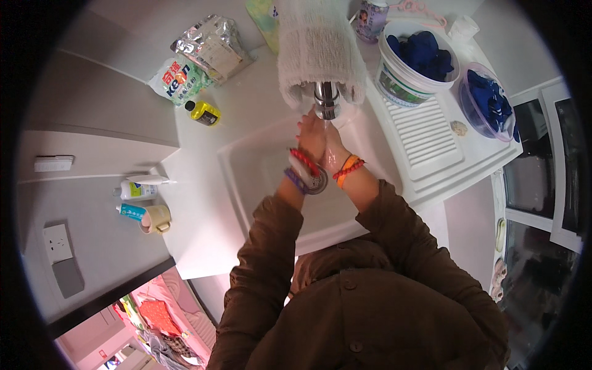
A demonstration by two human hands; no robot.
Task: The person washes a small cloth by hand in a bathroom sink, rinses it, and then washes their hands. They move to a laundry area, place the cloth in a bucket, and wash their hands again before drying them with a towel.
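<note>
My left hand and my right hand are pressed together below the chrome faucet, over a white sink basin. A thin stream of water falls onto them, and the right wrist looks wet. Several fingertips show at the left edge of the left hand; whose they are is hard to tell. No object is visible in either hand, but the palms are hidden. Red beads, a pale bangle and a purple band circle my left wrist. Orange and red bracelets are on my right. Beneath the left wrist lies the metal drain.
A towel drapes over the faucet. Left stand a yellow bottle, a detergent bag and a silver pouch. Right, a bucket and a purple basin hold blue cloth beside a ribbed washboard. A cup stands far left.
</note>
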